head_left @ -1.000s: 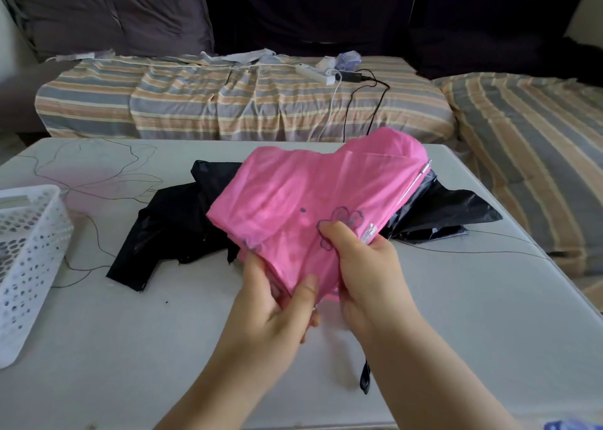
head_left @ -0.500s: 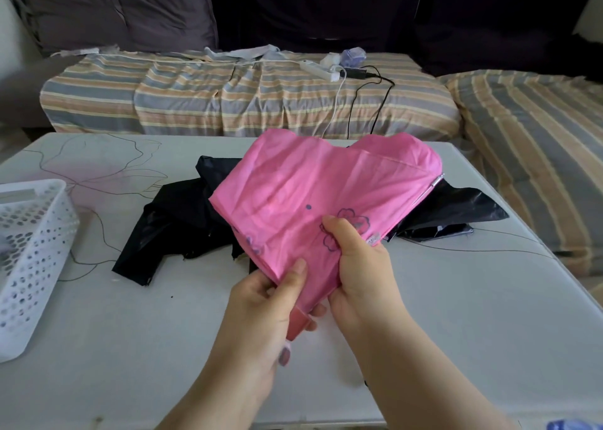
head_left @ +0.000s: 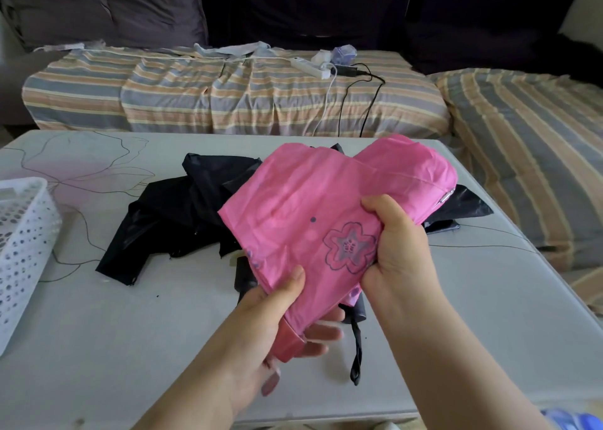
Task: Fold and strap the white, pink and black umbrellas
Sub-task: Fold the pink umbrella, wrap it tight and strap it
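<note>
Pink umbrella [head_left: 326, 208] held above the bench [head_left: 98, 331], canopy loose and unstrapped, left hand [head_left: 277, 325] curled round its handle end, right hand [head_left: 398, 247] gripping gathered fabric; black umbrella [head_left: 182, 214] lies unfolded behind; white umbrella not visible, so most work seemingly remains.
</note>
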Demonstrator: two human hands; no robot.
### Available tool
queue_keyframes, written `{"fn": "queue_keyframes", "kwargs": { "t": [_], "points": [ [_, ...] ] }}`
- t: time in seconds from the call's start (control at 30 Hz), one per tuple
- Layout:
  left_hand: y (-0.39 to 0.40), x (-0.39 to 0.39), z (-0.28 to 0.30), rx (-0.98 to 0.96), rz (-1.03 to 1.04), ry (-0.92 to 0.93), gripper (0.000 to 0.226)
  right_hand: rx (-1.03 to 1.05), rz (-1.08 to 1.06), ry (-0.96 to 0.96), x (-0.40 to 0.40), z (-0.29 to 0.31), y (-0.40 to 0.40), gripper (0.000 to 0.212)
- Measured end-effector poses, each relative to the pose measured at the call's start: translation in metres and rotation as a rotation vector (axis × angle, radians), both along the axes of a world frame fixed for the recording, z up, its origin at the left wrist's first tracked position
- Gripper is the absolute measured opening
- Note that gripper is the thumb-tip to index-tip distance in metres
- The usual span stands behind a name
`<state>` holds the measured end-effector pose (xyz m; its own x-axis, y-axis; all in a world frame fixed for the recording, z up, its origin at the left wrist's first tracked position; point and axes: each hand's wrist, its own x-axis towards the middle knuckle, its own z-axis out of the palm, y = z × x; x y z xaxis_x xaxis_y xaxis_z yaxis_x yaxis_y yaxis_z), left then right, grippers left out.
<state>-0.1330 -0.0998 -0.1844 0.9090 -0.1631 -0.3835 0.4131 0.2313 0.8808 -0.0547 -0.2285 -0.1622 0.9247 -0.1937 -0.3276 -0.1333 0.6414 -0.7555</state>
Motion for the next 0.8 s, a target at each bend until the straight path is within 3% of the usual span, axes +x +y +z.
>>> {"fn": "queue_keyframes", "kwargs": {
  "t": [0.27,0.5,0.6,0.67,0.73,0.8],
  "points": [
    [-0.008,-0.002,0.004,0.15,0.107,-0.231,0.044,-0.111,-0.09,-0.117,0.013,0.017,-0.033,0.019],
    [0.0,0.003,-0.001,0.042,-0.106,-0.092,0.04,-0.042,-0.1,-0.033,0.018,0.0,-0.036,0.009],
    [0.001,0.003,-0.002,-0.029,-0.157,-0.077,0.041,0.018,-0.042,-0.089,0.016,-0.002,-0.033,0.03],
    [-0.002,0.003,0.0,-0.024,-0.115,-0.128,0.038,0.019,0.002,-0.115,0.014,0.0,-0.032,0.032],
    [-0.004,0.003,-0.001,0.018,-0.048,-0.192,0.036,-0.042,-0.005,-0.146,0.013,0.005,-0.036,0.031],
    [-0.003,0.002,-0.002,0.06,-0.005,-0.243,0.034,-0.11,-0.047,-0.218,0.012,0.013,-0.043,0.045]
  ]
}}
